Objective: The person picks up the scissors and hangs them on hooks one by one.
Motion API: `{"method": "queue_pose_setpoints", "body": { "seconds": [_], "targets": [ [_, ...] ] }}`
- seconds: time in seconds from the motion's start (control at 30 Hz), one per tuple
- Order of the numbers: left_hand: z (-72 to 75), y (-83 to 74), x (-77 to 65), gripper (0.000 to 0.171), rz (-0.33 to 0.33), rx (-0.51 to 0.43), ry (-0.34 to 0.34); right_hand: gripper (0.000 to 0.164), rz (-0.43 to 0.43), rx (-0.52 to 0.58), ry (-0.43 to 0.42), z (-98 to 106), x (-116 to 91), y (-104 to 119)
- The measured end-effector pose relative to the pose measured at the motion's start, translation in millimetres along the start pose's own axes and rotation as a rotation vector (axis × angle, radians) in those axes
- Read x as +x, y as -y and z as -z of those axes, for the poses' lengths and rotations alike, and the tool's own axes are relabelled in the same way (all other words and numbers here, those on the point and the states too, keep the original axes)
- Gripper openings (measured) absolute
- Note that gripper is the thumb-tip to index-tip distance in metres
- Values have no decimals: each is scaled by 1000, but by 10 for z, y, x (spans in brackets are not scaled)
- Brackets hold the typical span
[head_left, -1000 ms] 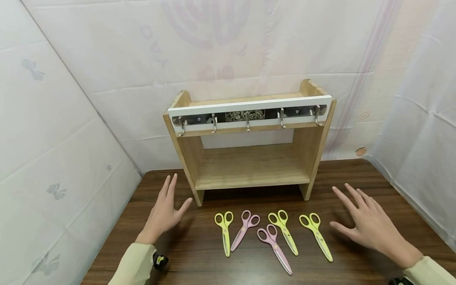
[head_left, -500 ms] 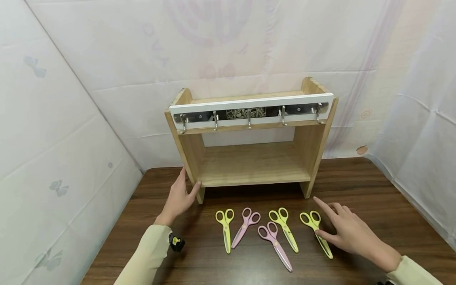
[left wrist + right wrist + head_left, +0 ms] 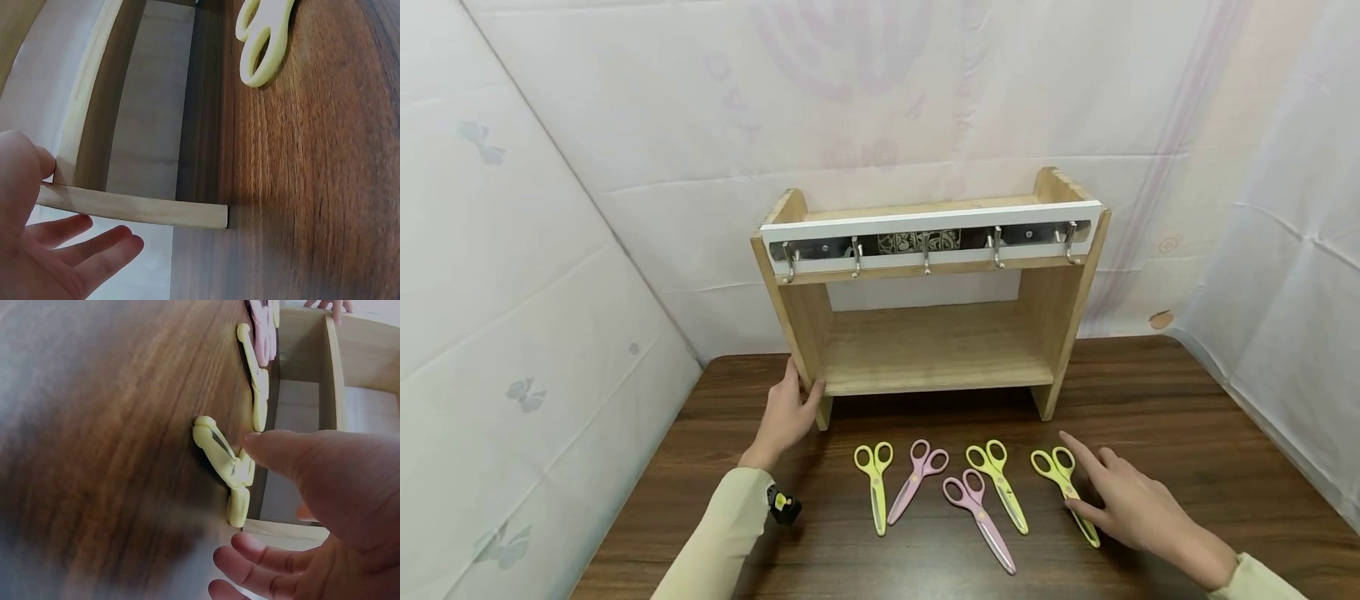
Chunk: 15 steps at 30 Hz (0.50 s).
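Note:
My left hand [image 3: 784, 417] holds the left side panel of a small wooden shelf [image 3: 936, 350] low down. In the left wrist view the thumb lies on the panel's [image 3: 144, 209] inner side and the fingers [image 3: 106, 256] on its outer side. My right hand [image 3: 1138, 504], fingers relaxed and spread, hovers beside the rightmost yellow scissors [image 3: 1060, 475]; its thumb is close over them, contact uncertain. Two more yellow scissors [image 3: 876, 492] and two pink scissors [image 3: 916, 482] lie in front of the shelf, handles towards it.
Across the shelf's upper front runs a white board with a metal rail [image 3: 925, 242] bearing several hooks [image 3: 857, 257]. The dark wood table [image 3: 820, 550] extends on both sides. White cloth walls [image 3: 572, 333] enclose the left, back and right.
My left hand has moved right and forward from the table onto the shelf's side panel. The right hand has moved left to the rightmost yellow scissors. The scissors have stayed put.

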<state>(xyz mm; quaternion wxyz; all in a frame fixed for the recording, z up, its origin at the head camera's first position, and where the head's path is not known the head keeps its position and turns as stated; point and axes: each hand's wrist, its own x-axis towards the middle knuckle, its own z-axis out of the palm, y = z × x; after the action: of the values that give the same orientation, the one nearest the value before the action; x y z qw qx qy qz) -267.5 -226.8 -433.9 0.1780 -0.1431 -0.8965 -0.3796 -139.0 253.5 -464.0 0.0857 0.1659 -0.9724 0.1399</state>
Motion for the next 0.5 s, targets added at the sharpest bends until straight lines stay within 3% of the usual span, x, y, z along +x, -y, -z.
{"method": "queue_pose_setpoints", "body": {
  "seconds": [0.5],
  "targets": [
    [-26, -11, -6, 52, 11, -17, -50, 81, -28, 5, 44, -73, -28, -30]
  ]
}}
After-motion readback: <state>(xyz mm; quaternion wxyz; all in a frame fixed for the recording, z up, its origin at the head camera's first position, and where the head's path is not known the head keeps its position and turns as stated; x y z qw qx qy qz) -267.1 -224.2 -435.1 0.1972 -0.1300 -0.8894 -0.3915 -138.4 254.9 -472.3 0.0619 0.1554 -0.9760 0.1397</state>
